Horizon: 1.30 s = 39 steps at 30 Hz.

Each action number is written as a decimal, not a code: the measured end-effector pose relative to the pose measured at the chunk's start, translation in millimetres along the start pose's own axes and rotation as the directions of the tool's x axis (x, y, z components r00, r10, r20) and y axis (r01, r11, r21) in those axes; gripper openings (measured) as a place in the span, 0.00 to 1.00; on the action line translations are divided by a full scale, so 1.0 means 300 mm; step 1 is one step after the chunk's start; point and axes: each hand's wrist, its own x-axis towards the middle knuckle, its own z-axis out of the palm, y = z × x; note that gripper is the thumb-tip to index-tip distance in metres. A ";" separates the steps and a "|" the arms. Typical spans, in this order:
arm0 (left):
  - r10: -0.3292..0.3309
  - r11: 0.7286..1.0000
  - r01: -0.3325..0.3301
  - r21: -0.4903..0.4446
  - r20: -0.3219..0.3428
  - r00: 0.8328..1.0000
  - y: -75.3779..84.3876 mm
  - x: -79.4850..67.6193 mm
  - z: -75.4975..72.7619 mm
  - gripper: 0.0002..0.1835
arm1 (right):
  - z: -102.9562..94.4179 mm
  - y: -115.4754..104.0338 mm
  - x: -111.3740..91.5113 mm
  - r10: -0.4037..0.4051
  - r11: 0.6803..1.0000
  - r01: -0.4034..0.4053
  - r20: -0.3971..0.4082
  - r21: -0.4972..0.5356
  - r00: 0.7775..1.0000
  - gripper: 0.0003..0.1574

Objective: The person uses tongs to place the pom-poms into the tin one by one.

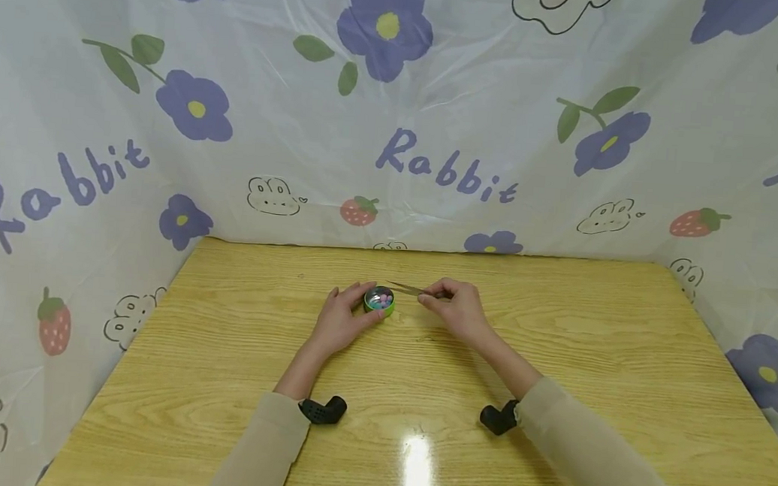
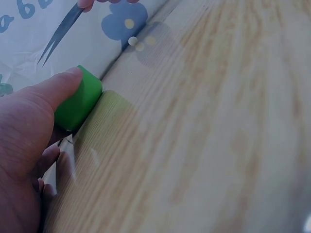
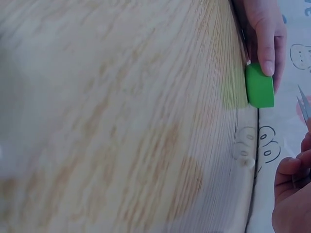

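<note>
In the head view, a small round green container [image 1: 380,300] stands on the table, with small pink, blue and purple pieces showing in its top. The left hand [image 1: 344,321] holds it by the sides, thumb at the near side and fingers at the far side. Its smooth green wall [image 2: 80,99] fills part of the left wrist view, under the thumb. The right hand [image 1: 455,306] pinches a pair of metal tweezers [image 1: 405,288] that point left, just beyond the container's right edge. Slightly parted tips of these tweezers [image 2: 60,34] show in the left wrist view, with nothing visible between them.
A wooden table [image 1: 256,301] meets a patterned cloth [image 1: 452,112] at its far edge. One small pale round piece [image 3: 249,162] lies on the table near the container. Black wrist devices [image 1: 324,410] sit at both cuffs.
</note>
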 end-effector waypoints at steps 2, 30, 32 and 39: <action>-0.003 1.000 0.003 -0.002 -0.001 1.000 -0.001 0.000 0.001 0.34 | -0.002 0.002 -0.001 0.004 1.000 -0.004 -0.005 -0.001 1.000 0.06; 0.000 1.000 0.000 -0.003 0.013 1.000 -0.004 0.004 0.004 0.35 | -0.069 0.065 -0.027 0.003 1.000 -0.003 -0.029 -0.024 1.000 0.08; -0.001 1.000 0.001 -0.002 0.013 1.000 -0.002 0.004 0.003 0.35 | -0.079 0.074 -0.029 0.010 0.999 -0.011 -0.038 -0.035 0.999 0.08; -0.001 1.000 0.001 -0.008 0.003 1.000 -0.001 0.000 0.001 0.35 | -0.107 0.095 -0.036 0.046 0.997 -0.048 -0.044 -0.062 0.998 0.09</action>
